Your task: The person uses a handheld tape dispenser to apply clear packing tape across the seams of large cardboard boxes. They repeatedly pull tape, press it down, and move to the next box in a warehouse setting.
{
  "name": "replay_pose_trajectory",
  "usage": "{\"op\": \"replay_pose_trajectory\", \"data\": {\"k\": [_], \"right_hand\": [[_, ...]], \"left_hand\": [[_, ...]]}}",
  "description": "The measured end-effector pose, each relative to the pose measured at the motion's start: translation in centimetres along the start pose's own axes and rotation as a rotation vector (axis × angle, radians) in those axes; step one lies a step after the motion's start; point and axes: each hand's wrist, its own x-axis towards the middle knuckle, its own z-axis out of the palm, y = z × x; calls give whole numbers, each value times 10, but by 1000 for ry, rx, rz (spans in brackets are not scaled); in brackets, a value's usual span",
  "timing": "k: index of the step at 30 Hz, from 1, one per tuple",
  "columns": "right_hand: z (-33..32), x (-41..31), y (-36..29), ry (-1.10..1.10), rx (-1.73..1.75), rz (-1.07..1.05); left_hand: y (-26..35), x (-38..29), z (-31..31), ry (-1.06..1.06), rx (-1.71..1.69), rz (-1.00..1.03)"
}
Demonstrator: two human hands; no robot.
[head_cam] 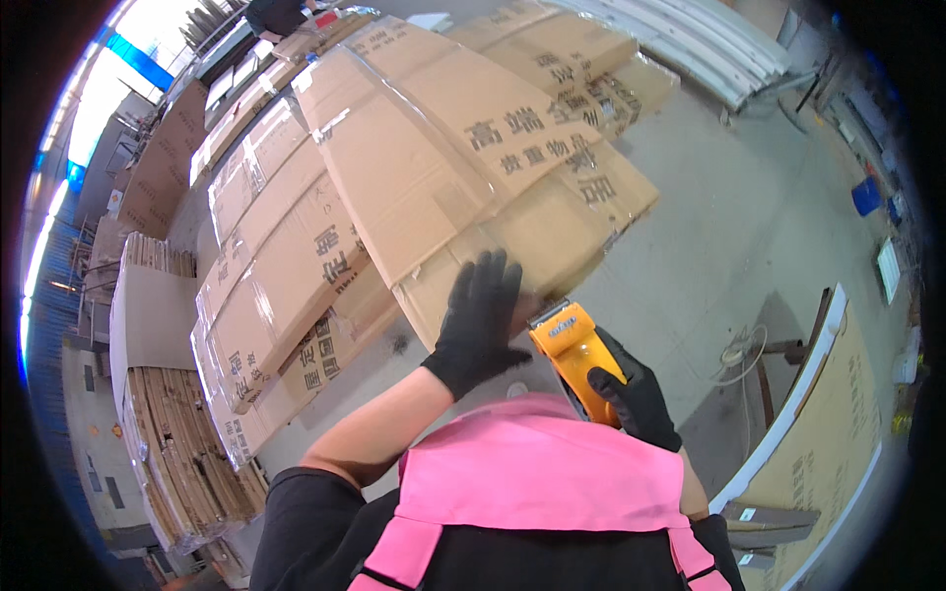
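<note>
My left hand [479,321], in a black glove, lies flat with its fingers stretched over the near end of a flat cardboard carton [517,221], and holds nothing. In my right hand [641,391], also gloved in black, is a yellow handheld tape dispenser [580,358], its toothed edge turned towards the carton's near edge. A larger taped carton [414,140] with printed characters lies partly over that one. My pink apron [539,473] fills the bottom middle. Whether the dispenser touches the carton, I cannot tell.
More flat cartons [266,273] are stacked at the left, beside bundled cardboard sheets [177,451]. A board with white edging [813,414] stands at the lower right near a coiled cable [735,354]. Long pale panels [687,44] lie at the upper right. Grey floor [709,244] shows between.
</note>
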Motion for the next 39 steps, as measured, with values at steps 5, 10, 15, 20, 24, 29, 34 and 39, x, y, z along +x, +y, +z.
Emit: {"op": "replay_pose_trajectory", "data": {"k": [5, 10, 15, 20, 24, 29, 34, 39], "right_hand": [[-24, -34, 20, 55, -215, 23], [-9, 7, 84, 188, -479, -70], [31, 117, 155, 270, -1207, -217], [-15, 50, 193, 348, -653, 71], [-13, 8, 169, 437, -375, -101], [18, -17, 88, 267, -85, -193], [44, -24, 66, 181, -59, -273], [66, -32, 73, 55, -26, -290]], "left_hand": [[4, 4, 20, 128, 102, 6], [-1, 19, 7, -12, 44, 15], [-1, 0, -6, -13, 44, 158], [-28, -45, -27, -106, 36, 67], [-34, -64, -19, -95, -49, 72], [-28, -79, -20, -205, 238, -45], [-26, -81, -49, 7, 56, 57], [0, -94, -63, -36, -1177, -557]]}}
